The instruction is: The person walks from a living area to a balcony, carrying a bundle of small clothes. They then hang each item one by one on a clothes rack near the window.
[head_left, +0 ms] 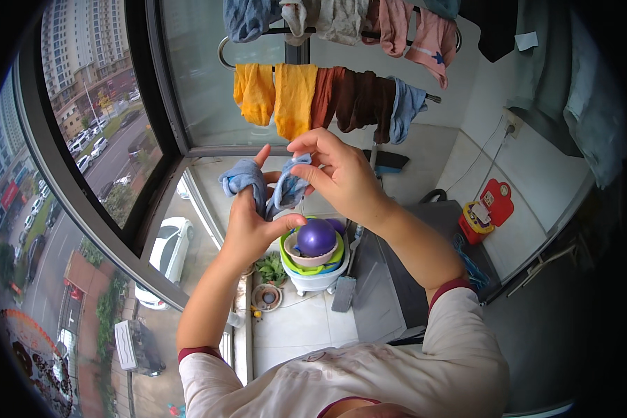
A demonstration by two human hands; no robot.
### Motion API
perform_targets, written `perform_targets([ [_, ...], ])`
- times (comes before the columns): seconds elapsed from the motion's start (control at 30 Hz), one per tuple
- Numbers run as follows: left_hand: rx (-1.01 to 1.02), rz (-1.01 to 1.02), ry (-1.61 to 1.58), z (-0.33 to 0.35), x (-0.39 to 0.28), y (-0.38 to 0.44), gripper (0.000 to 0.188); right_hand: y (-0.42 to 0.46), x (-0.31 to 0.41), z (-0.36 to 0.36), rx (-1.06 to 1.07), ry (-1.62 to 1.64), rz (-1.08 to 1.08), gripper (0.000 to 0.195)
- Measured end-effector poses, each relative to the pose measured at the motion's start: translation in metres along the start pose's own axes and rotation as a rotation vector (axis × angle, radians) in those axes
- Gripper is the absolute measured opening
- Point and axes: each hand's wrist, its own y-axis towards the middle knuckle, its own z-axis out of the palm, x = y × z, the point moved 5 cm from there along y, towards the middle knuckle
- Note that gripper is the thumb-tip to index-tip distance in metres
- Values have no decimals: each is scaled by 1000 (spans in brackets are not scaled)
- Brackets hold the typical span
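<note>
A light blue sock (243, 177) is draped around the fingers of my left hand (248, 222), whose thumb points right. My right hand (339, 175) pinches the other end of the blue cloth between thumb and fingers, and that end stands partly spread. Whether this is one sock or a pair, I cannot tell. Just beyond my hands, yellow socks (295, 96), a rust-coloured sock (326, 96), dark brown socks (366, 104) and another blue sock (407, 109) hang over a drying rack bar (432, 97).
Pink socks (428, 39) and grey ones (339, 21) hang on a farther bar. Below stand stacked basins (313, 277) with a purple ball (316, 237), a flat mop (344, 293) and a potted plant (271, 269). A window frame (157, 104) runs along the left; a red toy box (475, 224) sits right.
</note>
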Motion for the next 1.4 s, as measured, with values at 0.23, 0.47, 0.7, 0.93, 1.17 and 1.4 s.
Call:
perform_targets([
  [0.23, 84, -517, -367, 7, 53, -46, 31, -65, -66, -11, 49, 345, 386, 17],
  [0.47, 49, -659, -516, 35, 96, -61, 16, -119, -63, 23, 50, -306, 64, 46],
  [0.7, 230, -599, -289, 39, 119, -71, 17, -140, -70, 5, 36, -81, 348, 33],
  [0.93, 175, -524, -267, 31, 127, -81, 12, -154, -77, -2, 273, -196, 446, 38],
  [1.17, 126, -295, 202, 35, 114, -80, 16, -170, -118, 14, 235, 181, 450, 28],
  [1.4, 396, -593, -386, 49, 124, -97, 24, -169, -103, 10, 1, 640, 768, 20],
])
